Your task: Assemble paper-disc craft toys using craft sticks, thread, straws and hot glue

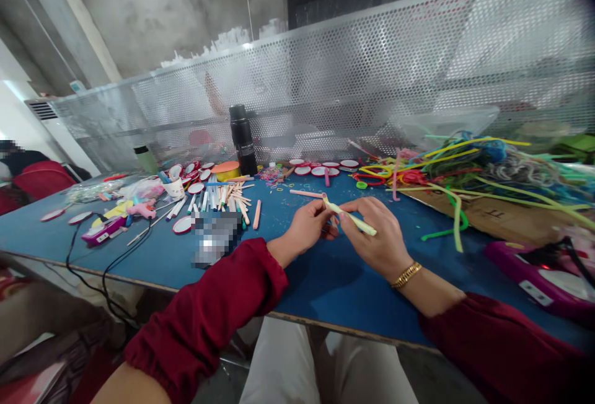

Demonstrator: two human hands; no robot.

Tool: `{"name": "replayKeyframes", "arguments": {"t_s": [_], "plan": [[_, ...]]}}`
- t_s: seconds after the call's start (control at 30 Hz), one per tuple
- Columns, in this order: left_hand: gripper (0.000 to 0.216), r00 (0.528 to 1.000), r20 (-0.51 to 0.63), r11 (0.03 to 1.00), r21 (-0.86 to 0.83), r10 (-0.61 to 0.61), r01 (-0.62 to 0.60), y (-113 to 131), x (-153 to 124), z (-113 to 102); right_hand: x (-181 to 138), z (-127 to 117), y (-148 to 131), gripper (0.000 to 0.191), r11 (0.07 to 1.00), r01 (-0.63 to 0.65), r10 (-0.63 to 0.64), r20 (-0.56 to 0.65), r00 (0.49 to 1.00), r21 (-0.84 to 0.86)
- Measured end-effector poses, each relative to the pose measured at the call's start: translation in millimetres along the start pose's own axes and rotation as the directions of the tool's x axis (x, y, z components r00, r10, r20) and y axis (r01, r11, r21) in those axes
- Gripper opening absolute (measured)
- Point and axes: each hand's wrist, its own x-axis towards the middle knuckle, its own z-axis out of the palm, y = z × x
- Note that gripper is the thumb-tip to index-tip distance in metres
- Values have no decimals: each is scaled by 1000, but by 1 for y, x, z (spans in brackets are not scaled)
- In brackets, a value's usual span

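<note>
Over the near middle of the table, my left hand point(307, 227) and my right hand point(376, 233) work close together. A pale yellow fuzzy pipe cleaner point(360, 223) runs from my left fingertips through my right hand, its thick end sticking out past the thumb. My right thumb and fingers are closed around it. My left fingers pinch its upper end, where a thin pink stick point(305, 193) points left; whether the two are joined I cannot tell. Some left fingers are hidden behind the thumb.
A heap of coloured pipe cleaners point(493, 165) lies right on cardboard point(493, 218), near a purple device point(534, 280). Left are several pens point(227, 196), a black bottle point(242, 140), a pink glue gun point(142, 209) and cords point(105, 274). Perforated metal panel point(334, 82) stands behind.
</note>
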Motion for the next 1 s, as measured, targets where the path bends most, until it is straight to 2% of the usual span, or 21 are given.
{"name": "replayKeyframes", "arguments": {"t_s": [0.23, 0.4, 0.6, 0.8, 1.0], "plan": [[21, 999, 17, 999, -22, 38, -38, 2, -2, -2, 1, -2, 1, 9, 997, -65, 64, -30, 998, -44], [22, 999, 8, 999, -3, 43, -43, 1, -2, -2, 1, -1, -3, 8, 999, -41, 41, -2, 999, 20], [24, 998, 34, 998, -7, 55, -54, -5, 1, -3, 0, 0, -1, 8, 1000, -31, 31, 7, 1000, 8], [25, 999, 11, 998, 40, 46, -47, -3, 0, -5, 0, 0, 5, 10, 993, -89, 85, -49, 995, -73], [29, 1000, 28, 998, 65, 3, -5, -3, 0, -7, 1, -1, 2, 10, 998, -58, 58, -26, 998, -7]]}}
